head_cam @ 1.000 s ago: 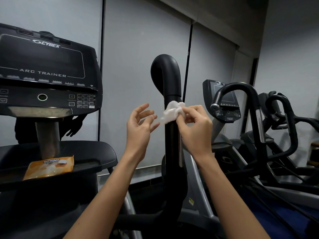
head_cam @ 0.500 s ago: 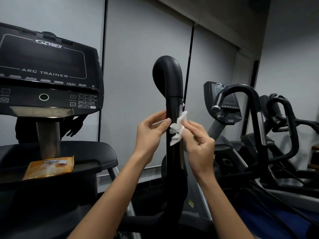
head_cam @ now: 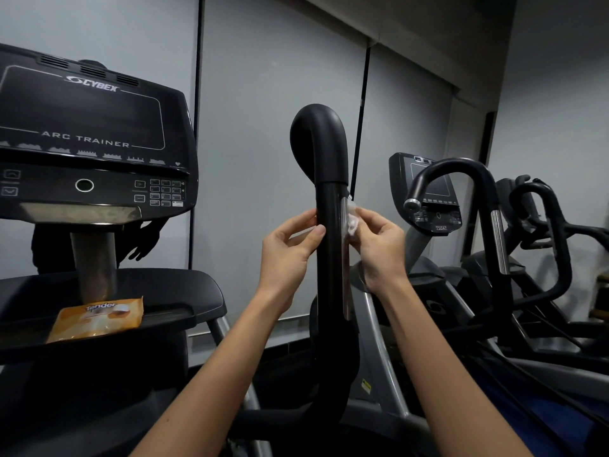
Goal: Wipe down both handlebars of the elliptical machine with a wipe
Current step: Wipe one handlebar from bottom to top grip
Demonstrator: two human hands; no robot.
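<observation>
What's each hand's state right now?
Left hand: touches the handlebar; whether it pinches anything cannot be told.
Right hand: closed, fingers pinching the wipe against the handlebar.

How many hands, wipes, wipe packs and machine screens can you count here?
Hands: 2, the left hand and the right hand
Wipes: 1, the white wipe pinched in the right hand
Wipe packs: 1, the orange wipe pack
Machine screens: 2, the Cybex Arc Trainer console and the smaller console farther back
Total: 6
</observation>
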